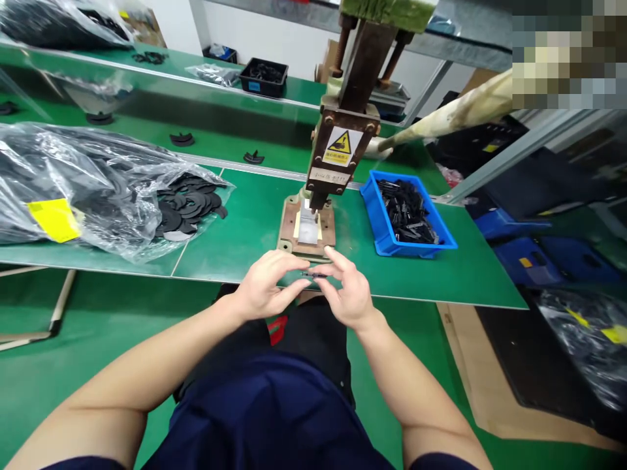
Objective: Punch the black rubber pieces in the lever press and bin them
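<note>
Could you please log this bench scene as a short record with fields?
left hand: fingers pinch one end of the small black part
right hand: fingers pinch its other end
press: upright behind the hands, yellow warning label
blue bin: right of press, holds black parts
plastic bag: left, black discs spilling out
bench: green

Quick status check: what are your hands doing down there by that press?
Left hand and right hand together pinch a small black part. Held at table edge, before the press. Nothing between them.

Blue bin [441, 236] of black parts beside a plastic bag [73, 183]
</note>
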A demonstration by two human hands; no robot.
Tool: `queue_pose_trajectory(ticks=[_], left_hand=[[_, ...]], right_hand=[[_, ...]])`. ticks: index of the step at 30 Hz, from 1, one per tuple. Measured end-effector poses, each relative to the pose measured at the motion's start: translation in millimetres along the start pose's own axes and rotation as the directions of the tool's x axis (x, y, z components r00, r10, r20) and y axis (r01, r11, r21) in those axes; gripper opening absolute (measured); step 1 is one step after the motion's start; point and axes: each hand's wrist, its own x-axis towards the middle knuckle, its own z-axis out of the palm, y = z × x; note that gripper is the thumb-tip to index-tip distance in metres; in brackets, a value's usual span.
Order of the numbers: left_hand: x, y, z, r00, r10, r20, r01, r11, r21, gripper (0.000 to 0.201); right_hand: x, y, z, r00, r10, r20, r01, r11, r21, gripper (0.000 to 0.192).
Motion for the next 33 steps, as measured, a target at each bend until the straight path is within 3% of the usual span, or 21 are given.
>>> queue_pose_trajectory(ticks=[7, 14, 21, 24, 29, 31, 33], left_hand=[[3, -1, 2.7, 1.0, -0.016, 0.026, 0.016, 1.0, 0.02, 0.024], [4, -4, 4.2, 0.999, 0.018, 0.033, -0.018, 1.0, 0.002, 0.029], [1, -10, 7.2, 0.995, -0.078, 0.063, 0.09, 0.97, -0.227, 0.023], [1, -7, 6.7, 0.979, -0.186, 0.082, 0.203, 0.911, -0.358, 0.014], [8, -14, -0.5, 0.912, -0.388, 0.131, 0.383, 0.696, -0.607, 0.018], [11, -22, -5.2, 0.907, -0.413, 0.084, 0.389, 0.744, -0.543, 0.02], [14, -28, -9.0, 0.936, -0.349, 0.044, 0.343, 0.879, -0.331, 0.019]], right_hand=[[-2, 3, -1, 0.999, -0.02, 0.027, 0.019, 1.0, 0.018, 0.078], [-4, 9, 2, 0.999, -0.051, 0.002, 0.051, 0.997, 0.06, 0.081], [-6, 3, 10, 0.999, 0.035, -0.021, -0.033, 0.996, 0.087, 0.075], [-3, -2, 11, 0.999, 0.031, -0.006, -0.03, 0.991, 0.129, 0.073], [5, 3, -2, 0.999, 0.049, -0.009, -0.048, 0.993, 0.107, 0.067], [10, 5, -9, 0.994, 0.094, -0.064, -0.089, 0.993, 0.071, 0.053], [14, 3, -10, 0.99, 0.105, -0.093, -0.099, 0.993, 0.062, 0.041]])
